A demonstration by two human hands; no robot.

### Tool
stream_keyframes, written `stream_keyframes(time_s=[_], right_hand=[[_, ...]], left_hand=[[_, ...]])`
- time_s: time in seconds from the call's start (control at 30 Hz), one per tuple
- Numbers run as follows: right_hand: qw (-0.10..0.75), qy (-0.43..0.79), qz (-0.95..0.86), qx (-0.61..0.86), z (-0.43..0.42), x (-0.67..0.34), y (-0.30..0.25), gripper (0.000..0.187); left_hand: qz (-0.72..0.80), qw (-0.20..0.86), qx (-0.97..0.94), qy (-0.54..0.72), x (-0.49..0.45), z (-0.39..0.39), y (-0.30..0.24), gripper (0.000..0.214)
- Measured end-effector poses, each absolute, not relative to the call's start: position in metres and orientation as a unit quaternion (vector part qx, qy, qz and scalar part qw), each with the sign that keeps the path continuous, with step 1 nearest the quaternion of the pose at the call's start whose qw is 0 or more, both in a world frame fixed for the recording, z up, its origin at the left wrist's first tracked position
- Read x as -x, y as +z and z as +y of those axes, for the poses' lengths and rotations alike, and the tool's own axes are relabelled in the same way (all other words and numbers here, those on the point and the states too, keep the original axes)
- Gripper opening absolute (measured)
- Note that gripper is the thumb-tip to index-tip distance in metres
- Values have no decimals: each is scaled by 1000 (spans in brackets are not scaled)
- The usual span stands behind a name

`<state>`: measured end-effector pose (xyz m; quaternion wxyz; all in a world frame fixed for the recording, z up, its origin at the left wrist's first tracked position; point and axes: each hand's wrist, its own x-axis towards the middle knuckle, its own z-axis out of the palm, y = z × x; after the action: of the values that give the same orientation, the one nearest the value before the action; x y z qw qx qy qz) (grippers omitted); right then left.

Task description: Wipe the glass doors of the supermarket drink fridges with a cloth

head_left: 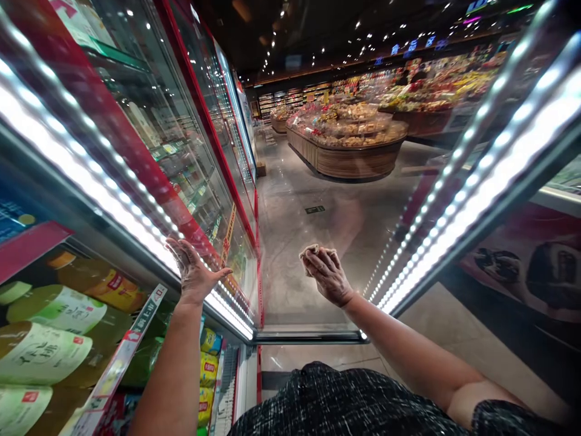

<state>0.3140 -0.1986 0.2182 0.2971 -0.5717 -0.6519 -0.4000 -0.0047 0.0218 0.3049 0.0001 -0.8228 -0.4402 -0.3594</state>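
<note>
My right hand (331, 280) presses a crumpled beige cloth (309, 249) to the see-through pane of a glass door (313, 338), whose bottom edge shows below. The fingers lie over the cloth, and a faint reflection shows in the pane. Fingers spread, my left hand (194, 274) is at the brightly lit cabinet frame (113, 192) on the left; whether it touches the frame I cannot tell. Below and left of it, bottles with green and white labels (48, 354) lie on a cooler shelf, behind a price strip (124, 357).
Red-framed glass cabinets (213, 145) line the left. Lit strips (458, 194) run up the door's right side. Beyond the glass, a rounded wooden display stand (358, 158) heaped with goods stands on the grey floor (290, 200). Yellow packets (209, 366) sit low on the left.
</note>
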Motion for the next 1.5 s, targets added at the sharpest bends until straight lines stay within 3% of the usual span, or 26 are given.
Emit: stream_keyframes(time_s=[0.17, 0.37, 0.63, 0.8, 1.13, 1.3, 1.5], right_hand=[[276, -396, -676, 557, -214, -331, 218, 49], [297, -404, -618, 606, -226, -364, 234, 63], [254, -420, -641, 590, -229, -365, 208, 65], [297, -424, -592, 618, -246, -397, 227, 67], [316, -414, -562, 642, -253, -414, 201, 74], [282, -445, -546, 652, -266, -438, 213, 65], [309, -483, -456, 680, -270, -455, 241, 55]], left_hand=[[-485, -41, 786, -383, -11, 14, 306, 169], [-512, -79, 746, -418, -31, 5, 306, 168], [-537, -118, 717, -429, -52, -7, 301, 169], [-522, -130, 717, -443, -54, -12, 294, 169], [-528, -117, 705, -458, -72, -30, 260, 137], [-544, -128, 705, -437, -88, -51, 245, 109], [-541, -141, 717, -417, -103, -64, 240, 135]])
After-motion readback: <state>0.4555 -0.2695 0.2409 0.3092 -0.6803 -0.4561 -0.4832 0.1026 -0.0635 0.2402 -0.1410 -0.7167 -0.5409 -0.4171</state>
